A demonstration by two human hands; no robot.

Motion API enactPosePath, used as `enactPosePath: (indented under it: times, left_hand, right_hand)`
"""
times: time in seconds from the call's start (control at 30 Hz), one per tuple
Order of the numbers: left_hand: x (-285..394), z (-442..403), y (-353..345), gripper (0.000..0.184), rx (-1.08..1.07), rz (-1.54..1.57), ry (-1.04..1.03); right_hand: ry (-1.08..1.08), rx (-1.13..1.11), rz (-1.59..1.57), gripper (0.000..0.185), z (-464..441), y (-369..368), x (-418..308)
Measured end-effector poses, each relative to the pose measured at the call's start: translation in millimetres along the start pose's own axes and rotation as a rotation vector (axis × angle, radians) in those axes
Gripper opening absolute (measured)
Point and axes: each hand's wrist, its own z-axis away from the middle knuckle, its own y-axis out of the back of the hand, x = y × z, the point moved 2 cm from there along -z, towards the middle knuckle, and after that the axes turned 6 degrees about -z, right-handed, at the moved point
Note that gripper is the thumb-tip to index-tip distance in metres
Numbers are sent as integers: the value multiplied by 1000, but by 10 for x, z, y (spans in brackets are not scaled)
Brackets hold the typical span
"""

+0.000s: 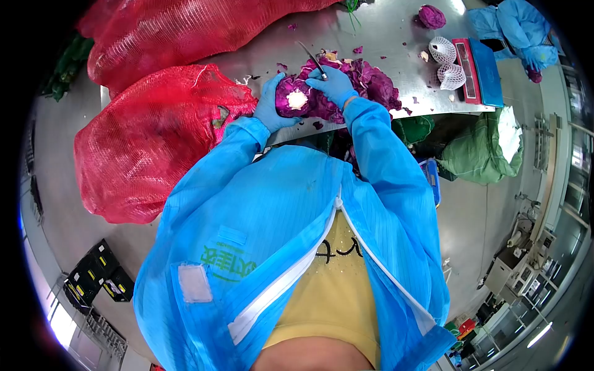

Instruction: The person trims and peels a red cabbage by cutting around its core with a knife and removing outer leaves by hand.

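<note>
My left hand [271, 107], in a blue glove, is wrapped round the left side of a purple cabbage [286, 104] at the table's near edge. The cabbage's pale cut stem end faces up toward me. In my right hand [335, 86], also gloved, is a knife [311, 57] whose curved blade points up and to the left, away from me. The right hand is just beside the cabbage. Under and beyond it lies a pile of purple cabbage leaves [376, 85] with pale trimmed bits among them.
Red mesh sacks [148, 136] lie left of my hands and along the far left. Right on the metal table [405, 55] are a whole cabbage [432, 17], white foam nets [443, 51] and a blue box [486, 73]. A green sack [473, 154] stands below the table's right end.
</note>
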Motion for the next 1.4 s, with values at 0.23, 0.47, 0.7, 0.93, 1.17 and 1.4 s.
enactPosePath:
  times: [0.23,0.47,0.7,0.93,1.17,1.4]
  left_hand:
    - [-40,-25,-10,110,-78,158,24]
    - [82,-112,-37,110,-65,-11,52]
    - [154,-112,-52,113,-90,-51,69]
    - [146,-128,-107,114,-37,-114,-2]
    - [98,-12,-74,113,6,-35,-18]
    - [71,84,-65,113,1,231,-31]
  right_hand:
    - [63,-213,401,30,-188,72,15]
    - [57,-19,900,24,-169,-20,-248]
    - [97,85,934,22,-177,-49,-176]
    - [51,152,1034,21,-202,-53,-97]
    - [81,192,836,20,-140,11,-42]
    - [221,212,731,24,201,-104,-158]
